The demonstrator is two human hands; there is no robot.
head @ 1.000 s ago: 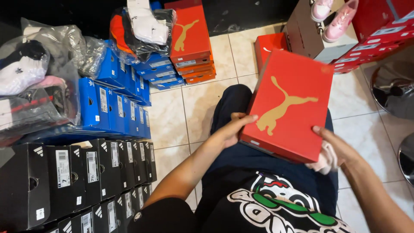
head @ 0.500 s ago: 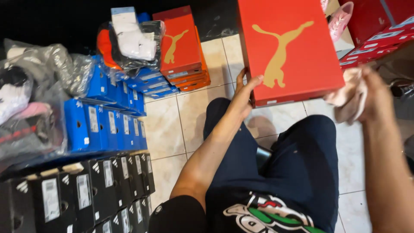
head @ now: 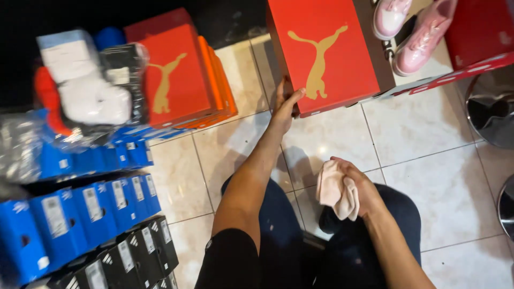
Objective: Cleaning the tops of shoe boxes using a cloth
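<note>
My left hand is stretched forward and grips the near left corner of a red shoebox with a gold leaping-cat mark on its lid. The box is held out over the tiled floor, in front of other boxes. My right hand rests low above my knee and clutches a crumpled pale pink cloth. My dark trousers fill the bottom of the view.
A stack of red and orange shoeboxes lies at the back left. Blue boxes and black boxes line the left side, with bagged socks on top. Pink shoes sit on a box at the back right. A chrome stool base stands right.
My left hand has carried the red shoebox up and away from my lap toward the back. My right hand let go of the box and dropped to my knee with the cloth.
</note>
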